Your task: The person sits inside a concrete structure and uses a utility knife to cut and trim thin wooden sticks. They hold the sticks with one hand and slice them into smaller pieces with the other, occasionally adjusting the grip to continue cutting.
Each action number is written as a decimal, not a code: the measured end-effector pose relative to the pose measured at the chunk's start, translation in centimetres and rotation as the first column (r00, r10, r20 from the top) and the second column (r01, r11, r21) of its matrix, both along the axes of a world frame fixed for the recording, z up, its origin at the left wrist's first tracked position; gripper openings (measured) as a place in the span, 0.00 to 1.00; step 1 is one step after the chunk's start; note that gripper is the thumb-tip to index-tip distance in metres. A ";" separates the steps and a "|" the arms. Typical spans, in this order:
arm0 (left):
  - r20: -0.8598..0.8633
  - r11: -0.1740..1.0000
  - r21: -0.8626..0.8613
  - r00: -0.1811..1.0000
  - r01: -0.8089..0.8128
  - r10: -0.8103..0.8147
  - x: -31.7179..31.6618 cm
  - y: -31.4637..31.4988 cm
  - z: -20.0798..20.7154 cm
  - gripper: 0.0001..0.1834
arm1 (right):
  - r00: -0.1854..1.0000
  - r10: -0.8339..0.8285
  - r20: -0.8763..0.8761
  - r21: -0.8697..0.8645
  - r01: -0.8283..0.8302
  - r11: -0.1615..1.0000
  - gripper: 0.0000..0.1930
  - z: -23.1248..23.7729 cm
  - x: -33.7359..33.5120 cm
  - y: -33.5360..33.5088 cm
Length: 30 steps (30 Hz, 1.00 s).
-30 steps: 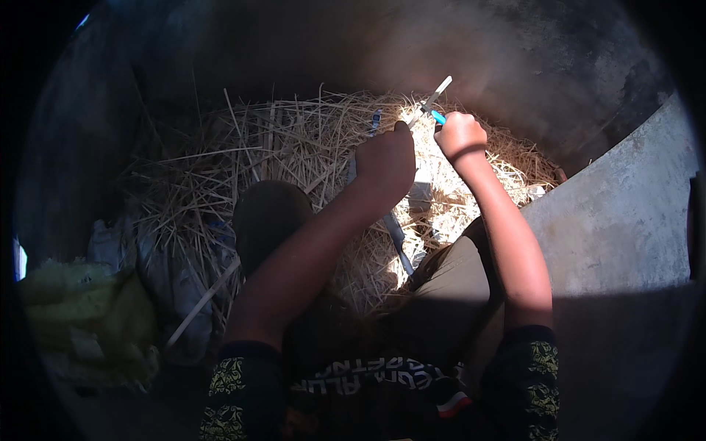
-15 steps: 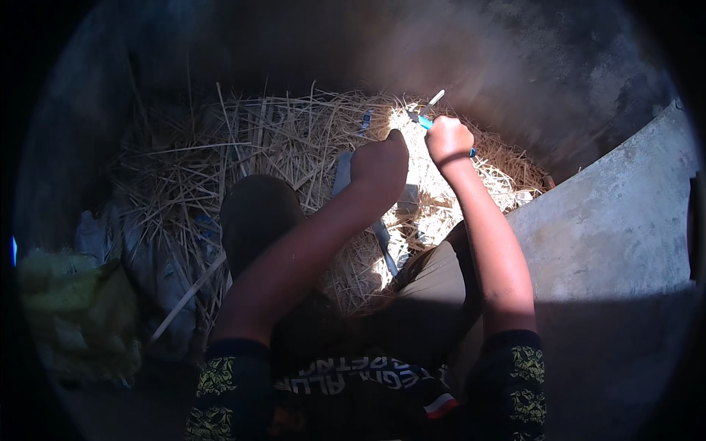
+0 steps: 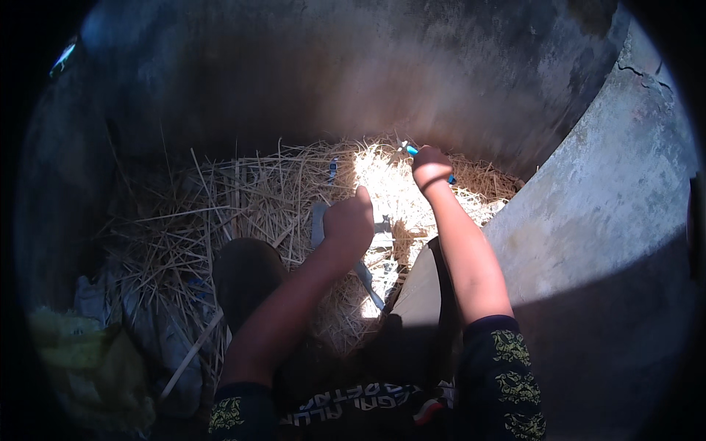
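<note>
My right hand point(image 3: 432, 167) is closed round a slim blue-handled tool point(image 3: 411, 150); its dark, narrow head points up and left over the sunlit straw-like strips point(image 3: 375, 173). The tool's exact kind does not show, and the other end of its handle sticks out beside my wrist. Lower and to the left, my left hand point(image 3: 348, 223) is a fist with the thumb up. Whatever it may hold is hidden. Beneath it lie a flat grey piece point(image 3: 319, 220) and a long dark grey strip point(image 3: 370, 285), partly covered by my hand and forearm.
A dark curved concrete wall point(image 3: 309, 81) rises behind the heap of strips. A pale concrete slab point(image 3: 573, 220) slopes up at the right. At the lower left sits a yellow-green sack point(image 3: 73, 353). A small blue-and-white object point(image 3: 333, 169) lies on the strips.
The view has tilted up, so everything sits lower in it. A pale stick by the tool's head no longer stands out there. Both hands keep their closed shape.
</note>
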State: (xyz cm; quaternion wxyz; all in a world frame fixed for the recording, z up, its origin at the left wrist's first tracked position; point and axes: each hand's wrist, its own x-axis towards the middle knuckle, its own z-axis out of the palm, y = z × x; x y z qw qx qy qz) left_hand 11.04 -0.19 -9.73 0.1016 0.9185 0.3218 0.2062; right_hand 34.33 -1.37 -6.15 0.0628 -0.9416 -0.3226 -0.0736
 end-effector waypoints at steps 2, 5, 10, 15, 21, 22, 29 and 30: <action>-0.007 0.999 -0.037 1.000 0.010 -0.010 0.0 -0.2 0.9 0.12 | 0.999 -0.005 0.034 0.042 0.003 0.999 0.12 -0.2 0.4 0.1; -0.035 0.999 -0.043 0.999 0.013 -0.015 -0.1 -0.5 1.2 0.14 | 1.000 -0.019 0.011 0.002 0.019 1.000 0.12 -0.3 0.9 -0.1; -0.014 0.985 -0.161 0.998 0.062 -0.065 0.1 -1.9 3.7 0.16 | 0.909 -0.360 -0.210 0.145 0.393 0.908 0.12 -3.7 9.0 -4.0; 0.075 0.984 -0.180 0.997 0.015 -0.001 -1.0 -0.1 2.9 0.14 | 0.869 -0.286 -0.403 0.405 0.450 0.796 0.16 -1.6 7.3 -5.5; 0.089 0.975 -0.222 0.996 0.005 0.015 -1.0 0.4 3.1 0.14 | 0.985 0.079 -0.153 0.409 -0.009 0.913 0.19 1.1 0.7 -4.0; 0.088 0.973 -0.232 0.996 -0.001 0.022 -1.0 0.6 3.1 0.15 | 0.988 0.074 -0.135 0.330 -0.026 0.944 0.17 1.7 -0.6 -3.6; 0.122 0.971 -0.240 0.992 -0.015 0.045 -1.5 0.4 3.6 0.15 | 0.956 0.269 -0.120 0.326 -0.218 0.920 0.14 3.0 -5.9 -2.6; 0.144 0.969 -0.245 0.988 -0.016 0.053 -1.4 0.4 3.4 0.16 | 0.959 0.269 -0.095 0.292 -0.231 0.928 0.14 2.6 -5.8 -2.4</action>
